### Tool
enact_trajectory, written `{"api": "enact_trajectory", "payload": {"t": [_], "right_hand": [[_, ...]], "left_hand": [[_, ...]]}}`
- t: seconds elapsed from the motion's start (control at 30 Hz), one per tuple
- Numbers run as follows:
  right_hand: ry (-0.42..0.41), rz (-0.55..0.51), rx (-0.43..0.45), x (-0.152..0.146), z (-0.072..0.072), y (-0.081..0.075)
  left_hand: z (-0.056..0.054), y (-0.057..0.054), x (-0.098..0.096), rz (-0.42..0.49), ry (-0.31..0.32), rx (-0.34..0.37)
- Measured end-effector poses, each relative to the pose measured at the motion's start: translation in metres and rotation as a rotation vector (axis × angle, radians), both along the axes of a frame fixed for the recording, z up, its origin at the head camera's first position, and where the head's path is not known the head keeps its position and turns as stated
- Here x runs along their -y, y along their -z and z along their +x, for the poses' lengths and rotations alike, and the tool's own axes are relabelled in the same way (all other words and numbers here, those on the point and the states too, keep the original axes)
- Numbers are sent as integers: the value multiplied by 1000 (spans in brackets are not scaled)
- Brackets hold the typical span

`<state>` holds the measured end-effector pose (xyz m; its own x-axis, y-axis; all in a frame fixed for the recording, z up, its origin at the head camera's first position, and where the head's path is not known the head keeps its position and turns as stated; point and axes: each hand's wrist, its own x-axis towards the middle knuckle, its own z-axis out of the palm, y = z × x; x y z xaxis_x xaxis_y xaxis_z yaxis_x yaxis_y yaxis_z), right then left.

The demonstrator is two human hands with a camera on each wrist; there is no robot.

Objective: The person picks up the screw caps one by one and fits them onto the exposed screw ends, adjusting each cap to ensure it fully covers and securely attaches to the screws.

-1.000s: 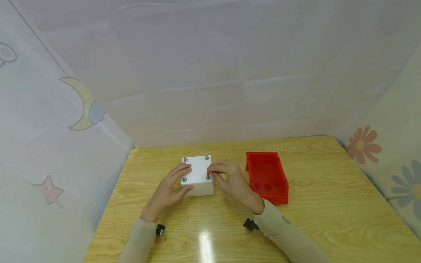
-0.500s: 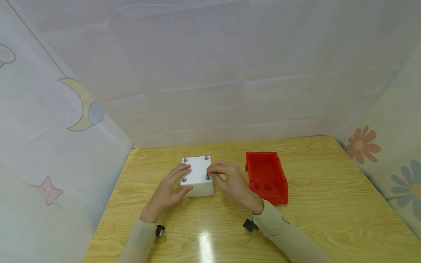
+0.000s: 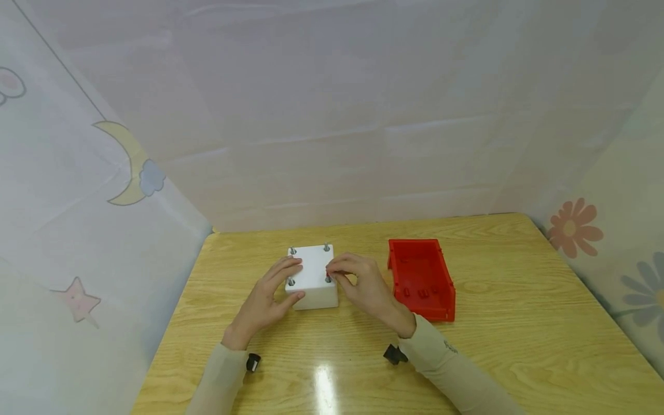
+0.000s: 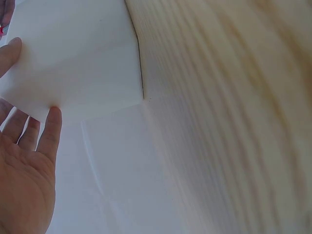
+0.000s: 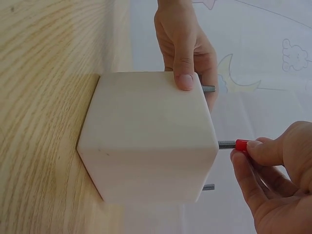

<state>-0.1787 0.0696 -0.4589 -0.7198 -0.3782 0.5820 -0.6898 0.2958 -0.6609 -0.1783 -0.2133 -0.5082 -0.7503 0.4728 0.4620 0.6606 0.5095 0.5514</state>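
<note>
the white block (image 3: pixel 316 271) sits just below center; i see the right hand (image 3: pixel 365 288) pinching a red cap (image 5: pixel 242 145) at its lower-right bolt (image 5: pixel 226 145), the left hand (image 3: pixel 267 297), fingers spread, over its left edge; table (image 3: pixel 358 346) runs between it and the red bin (image 3: pixel 420 268) at right.

Pale, creased cloth (image 3: pixel 363 115) hung behind the far edge of the wood-grained table (image 3: pixel 519 346). Past its left edge, a sheet (image 3: pixel 52 230) bore a yellow crescent moon (image 3: pixel 136 154) with a blue cloud (image 3: pixel 152 177) and, lower, a pink star (image 3: pixel 79 300); past the right edge, a red flower (image 3: pixel 569 229) was printed near the far right corner and a grey flower (image 3: pixel 638 300) farther along that side
</note>
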Motion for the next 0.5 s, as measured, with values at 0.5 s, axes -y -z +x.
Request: {"api": "enact_trajectory", "payload": {"t": [0.5], "right_hand": [[9, 9, -6, 1, 0, 1]], "left_hand": [[1, -2, 0, 1, 2, 11]]}}
